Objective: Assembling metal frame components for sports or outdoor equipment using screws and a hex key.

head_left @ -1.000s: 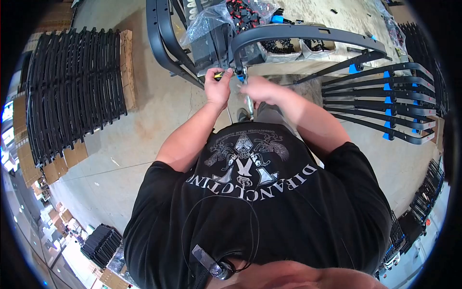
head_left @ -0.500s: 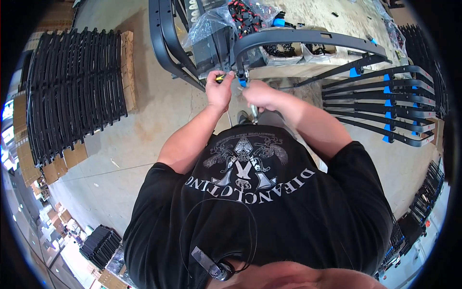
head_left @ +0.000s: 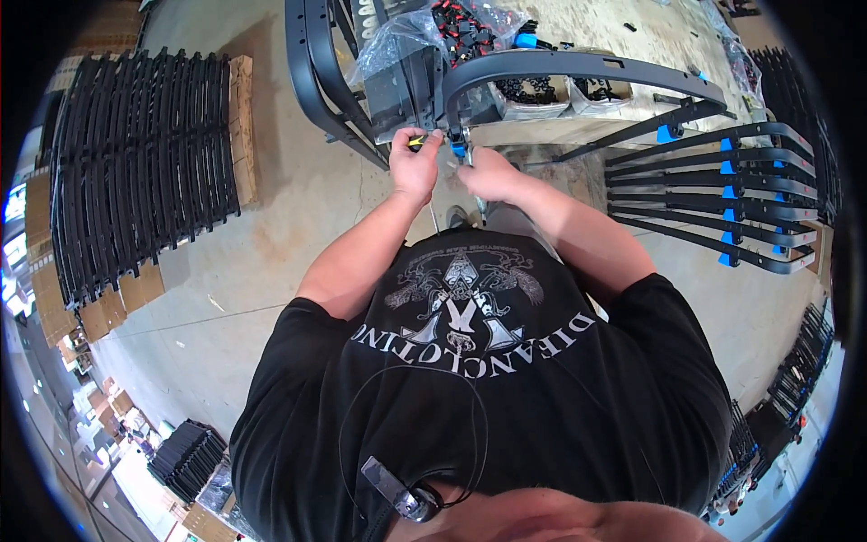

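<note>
My left hand (head_left: 414, 170) is closed around a screwdriver (head_left: 416, 143) with a yellow and black handle. Its thin shaft runs down past my wrist toward my shirt. Close by, my right hand (head_left: 489, 175) grips a silver metal hand tool (head_left: 481, 206), mostly hidden by the fingers, so its exact kind is unclear. Just above and between the hands, a blue clip (head_left: 458, 150) sits at the lower end of a curved black metal frame (head_left: 542, 65). The right fingers are beside this clip; whether they touch it is hard to see.
The worktable (head_left: 650, 117) carries boxes of small black parts (head_left: 528, 90) and a plastic bag of black and red pieces (head_left: 462, 36). More curved frames (head_left: 316, 81) stand at its left. Frames with blue clips (head_left: 713, 188) project at right; a pallet of black bars (head_left: 144, 154) lies left.
My right hand has shifted slightly up and right by the blue clip, and less of the silver tool shows below it. The left hand keeps the screwdriver in nearly the same place.
</note>
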Demonstrator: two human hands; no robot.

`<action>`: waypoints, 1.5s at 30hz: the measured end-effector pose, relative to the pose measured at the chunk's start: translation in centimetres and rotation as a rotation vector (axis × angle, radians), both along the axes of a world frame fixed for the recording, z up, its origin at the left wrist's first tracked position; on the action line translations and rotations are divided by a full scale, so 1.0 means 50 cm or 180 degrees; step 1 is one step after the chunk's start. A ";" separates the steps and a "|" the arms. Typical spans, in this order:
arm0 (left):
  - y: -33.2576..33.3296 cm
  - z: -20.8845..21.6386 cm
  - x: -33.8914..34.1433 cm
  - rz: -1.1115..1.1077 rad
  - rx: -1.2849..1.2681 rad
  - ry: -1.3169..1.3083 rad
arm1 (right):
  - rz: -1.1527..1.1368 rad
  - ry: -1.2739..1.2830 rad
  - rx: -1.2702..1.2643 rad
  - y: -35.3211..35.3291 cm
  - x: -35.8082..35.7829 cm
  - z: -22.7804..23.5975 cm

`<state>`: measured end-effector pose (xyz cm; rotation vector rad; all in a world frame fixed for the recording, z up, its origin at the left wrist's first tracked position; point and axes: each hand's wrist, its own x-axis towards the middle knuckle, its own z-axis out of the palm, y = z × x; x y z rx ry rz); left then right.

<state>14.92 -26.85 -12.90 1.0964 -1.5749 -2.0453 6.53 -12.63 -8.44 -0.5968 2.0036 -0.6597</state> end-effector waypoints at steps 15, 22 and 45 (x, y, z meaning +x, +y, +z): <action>0.041 0.036 0.033 0.0438 0.0151 -0.0436 | -0.1058 -0.0736 -0.0210 0.029 0.063 -0.046; 0.046 -0.074 0.039 -0.0541 -0.1388 -0.1332 | -0.1128 -0.0624 0.0000 0.012 0.074 -0.013; 0.011 -0.055 0.091 -0.0082 -0.1223 -0.0448 | -0.2775 -0.0801 0.0061 0.408 -0.022 -0.112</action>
